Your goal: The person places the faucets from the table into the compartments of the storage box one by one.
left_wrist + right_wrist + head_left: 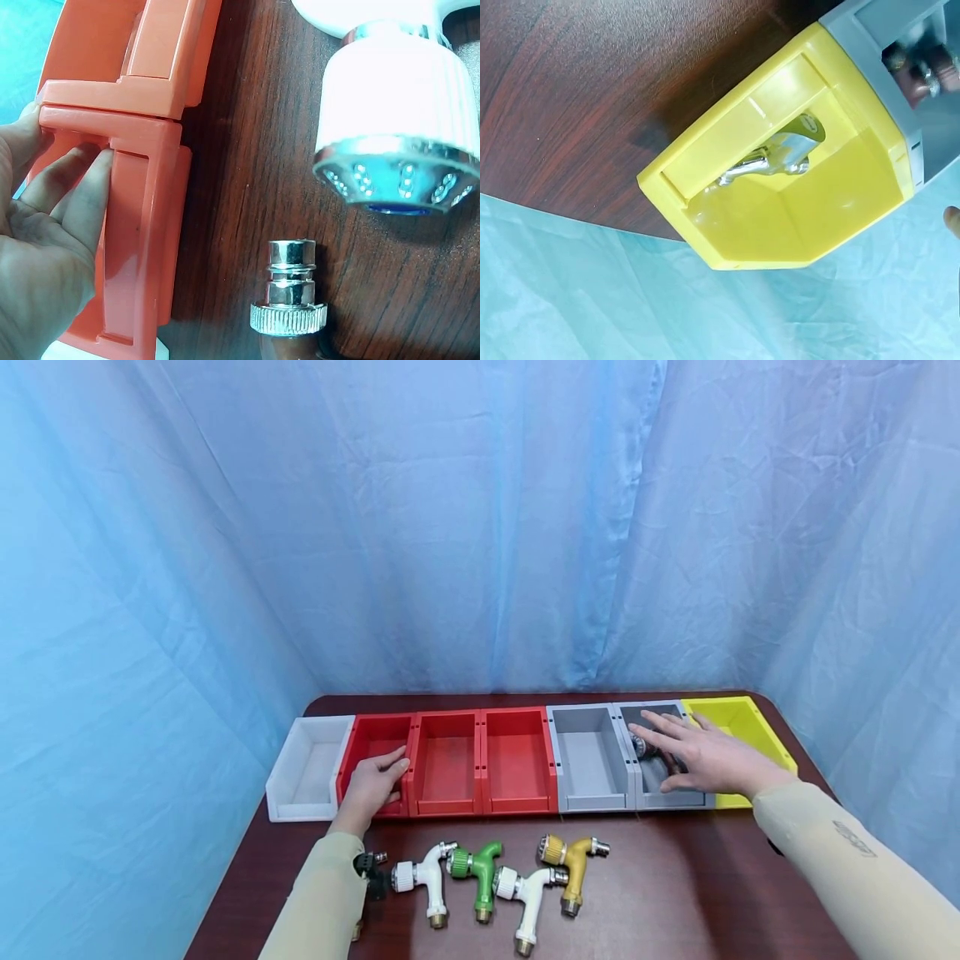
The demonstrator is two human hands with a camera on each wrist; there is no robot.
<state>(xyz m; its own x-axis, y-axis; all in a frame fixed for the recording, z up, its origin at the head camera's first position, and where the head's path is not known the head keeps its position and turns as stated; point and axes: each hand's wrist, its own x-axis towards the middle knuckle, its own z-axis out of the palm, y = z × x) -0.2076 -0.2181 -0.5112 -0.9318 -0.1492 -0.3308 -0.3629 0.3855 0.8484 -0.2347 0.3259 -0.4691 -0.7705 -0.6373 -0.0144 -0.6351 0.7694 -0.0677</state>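
My left hand (367, 792) is at the leftmost red bin (378, 724) and pinches its right side wall, with fingers inside and the thumb at the top edge. In the left wrist view the fingertips (94, 157) lie inside that bin's front corner. My right hand (712, 758) is spread over the right-hand grey bin (675, 802), fingers apart. Beneath it in that bin lies a dark brownish tap (670, 763), partly hidden by the hand and blurred in the right wrist view. A silver tap (776, 156) lies in the yellow bin (780, 90).
Nearer me on the table lie two white taps (433, 878), a green tap (483, 877) and a yellow tap (576, 864). A dark tap (377, 877) is partly behind my left sleeve. A white bin (300, 812) ends the row at left; blue curtains surround the table.
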